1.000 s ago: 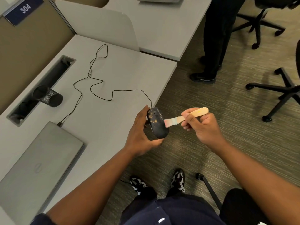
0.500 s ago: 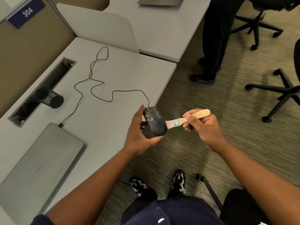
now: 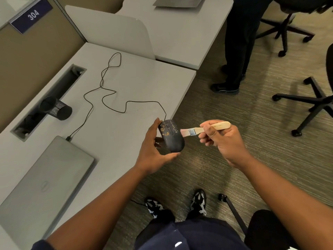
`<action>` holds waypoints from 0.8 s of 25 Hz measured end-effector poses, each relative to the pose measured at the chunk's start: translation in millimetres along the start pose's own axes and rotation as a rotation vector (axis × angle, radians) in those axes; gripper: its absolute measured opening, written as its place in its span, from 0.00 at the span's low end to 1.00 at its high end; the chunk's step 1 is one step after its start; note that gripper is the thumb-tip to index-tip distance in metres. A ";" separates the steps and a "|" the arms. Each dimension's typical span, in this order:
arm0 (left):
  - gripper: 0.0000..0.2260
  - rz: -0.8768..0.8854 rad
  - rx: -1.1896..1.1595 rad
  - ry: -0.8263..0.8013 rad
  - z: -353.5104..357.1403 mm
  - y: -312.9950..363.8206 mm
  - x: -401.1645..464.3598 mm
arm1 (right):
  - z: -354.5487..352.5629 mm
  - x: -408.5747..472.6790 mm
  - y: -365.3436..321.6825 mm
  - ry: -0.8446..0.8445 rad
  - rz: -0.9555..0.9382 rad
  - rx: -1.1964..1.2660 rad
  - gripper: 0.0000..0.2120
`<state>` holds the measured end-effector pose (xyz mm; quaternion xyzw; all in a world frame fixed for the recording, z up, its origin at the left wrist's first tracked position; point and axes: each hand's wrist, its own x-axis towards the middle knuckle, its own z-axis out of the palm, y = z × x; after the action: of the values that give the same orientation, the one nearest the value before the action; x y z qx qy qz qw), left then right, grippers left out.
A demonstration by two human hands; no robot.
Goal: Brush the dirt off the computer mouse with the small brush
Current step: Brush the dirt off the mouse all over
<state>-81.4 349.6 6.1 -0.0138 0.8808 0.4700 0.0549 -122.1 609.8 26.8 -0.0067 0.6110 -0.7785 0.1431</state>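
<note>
My left hand (image 3: 153, 150) grips a black wired computer mouse (image 3: 172, 138) in the air just past the desk's front corner, thumb on its left side and fingers under it. Brown dirt specks cover the mouse's front half around the buttons. My right hand (image 3: 219, 138) holds a small brush (image 3: 203, 129) by its pale wooden handle. The pinkish bristles touch the mouse's right side. The mouse's thin black cable (image 3: 108, 98) snakes back over the desk to the laptop.
A shut grey laptop (image 3: 41, 184) lies on the grey desk (image 3: 126, 82) at the left. A black mesh cup (image 3: 55, 109) lies tipped by the cable slot. A person's legs (image 3: 237, 42) stand beyond the desk. Office chair bases (image 3: 313, 101) stand on the carpet at right.
The mouse has tilted so its dirty top faces up more. The brush has shifted from the mouse's lower side up to its right edge; both hands rose slightly.
</note>
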 end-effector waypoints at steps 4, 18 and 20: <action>0.57 -0.012 -0.017 -0.011 -0.1 2.3 -1.7 | 1.1 1.3 -2.7 -0.036 0.020 -0.115 0.11; 0.61 -0.058 -0.029 -0.166 8.3 0.7 -0.8 | -2.9 7.1 -8.7 -0.133 0.138 -0.156 0.12; 0.61 -0.052 -0.039 -0.175 8.5 0.9 -0.1 | -4.0 7.7 -7.9 -0.128 0.157 -0.150 0.12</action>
<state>-80.6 357.2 2.2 0.0035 0.8627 0.4850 0.1434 -131.9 613.5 32.0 -0.0190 0.6560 -0.7149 0.2414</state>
